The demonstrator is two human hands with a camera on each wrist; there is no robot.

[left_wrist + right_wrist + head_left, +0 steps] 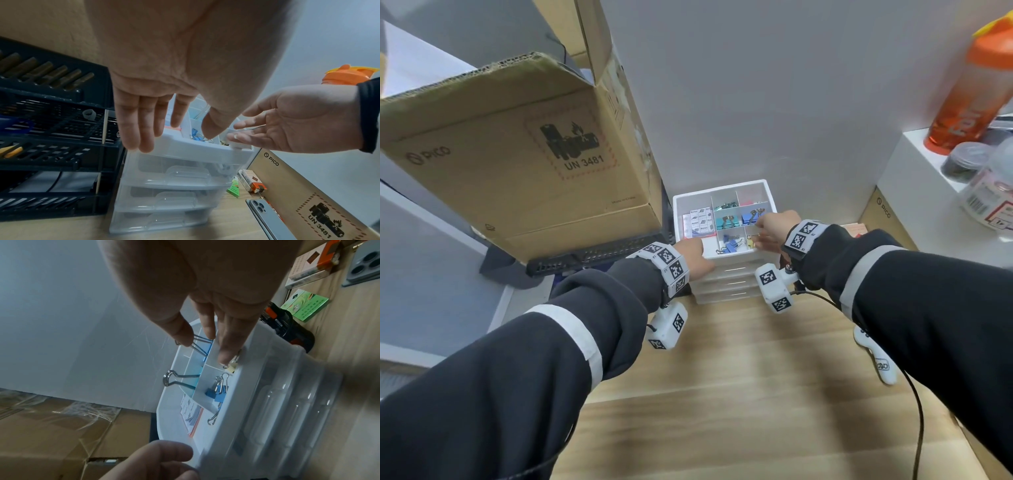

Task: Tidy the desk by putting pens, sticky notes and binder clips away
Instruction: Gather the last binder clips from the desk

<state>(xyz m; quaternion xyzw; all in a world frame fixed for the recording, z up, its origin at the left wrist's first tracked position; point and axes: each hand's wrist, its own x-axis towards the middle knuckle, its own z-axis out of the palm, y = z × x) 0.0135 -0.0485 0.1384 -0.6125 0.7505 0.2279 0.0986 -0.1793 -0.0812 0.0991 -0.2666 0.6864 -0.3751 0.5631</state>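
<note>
A white drawer unit (pixel 722 274) stands at the back of the wooden desk, with a divided tray (pixel 719 186) on top. The tray holds sticky notes (pixel 700 219), teal binder clips (pixel 727 221), a large blue clip (pixel 202 352), small blue clips (pixel 218 391) and a small yellow clip (pixel 231 368). My left hand (pixel 185 126) rests on the tray's front left corner, fingers straight down its outside and thumb over the rim. My right hand (pixel 203 344) hovers over the tray's right side. Its fingers are straight and hold nothing. Its thumb touches the large blue clip's wire handles, and a fingertip is by the yellow clip.
A large cardboard box (pixel 517 154) sits on a black tray rack (pixel 51 129) just left of the unit. Right of the unit are a black mesh pen cup (pixel 287 327), small packs (pixel 252 180), a phone (pixel 265 216) and another box. A white controller (pixel 876 356) with its cable lies on the desk.
</note>
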